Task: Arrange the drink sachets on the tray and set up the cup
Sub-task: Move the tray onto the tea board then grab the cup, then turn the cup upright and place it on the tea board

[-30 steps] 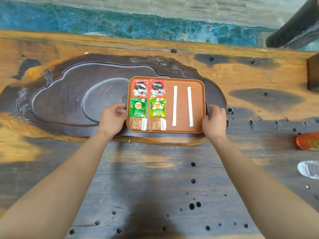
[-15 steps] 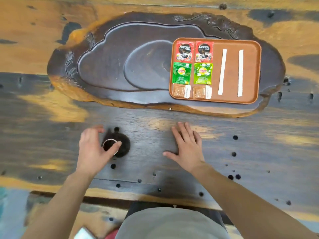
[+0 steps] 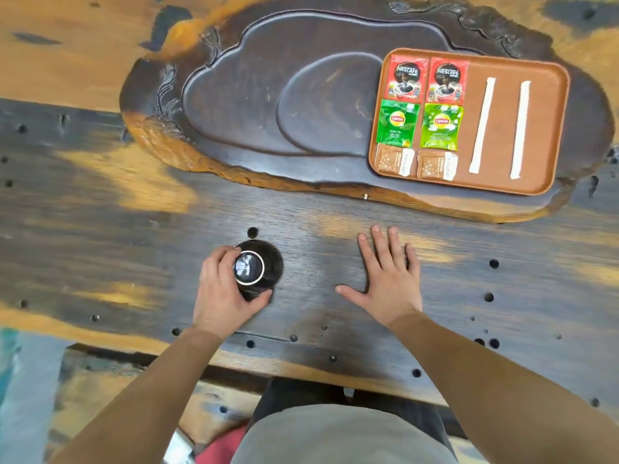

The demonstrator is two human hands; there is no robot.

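A black cup (image 3: 264, 266) stands upside down on the dark wooden table, its pale foot ring facing up. My left hand (image 3: 222, 289) wraps around its left and near side, thumb and fingers on the wall. My right hand (image 3: 390, 276) lies flat on the table to the right, fingers spread, holding nothing. Far right, the brown tray (image 3: 556, 128) carries two red coffee sachets (image 3: 427, 80), two green tea sachets (image 3: 418, 125), two small brown sachets (image 3: 415, 162) and two long white stick sachets (image 3: 500, 127), laid in neat rows.
The tray rests on the right end of a large carved dark tea board (image 3: 254, 95). The table (image 3: 100, 209) has several small round holes. Its near edge runs just past my wrists, with my lap below it.
Both hands left the tray's sides and came down to the near table. My left hand reached the black cup and has closed around it. My right hand settled flat.
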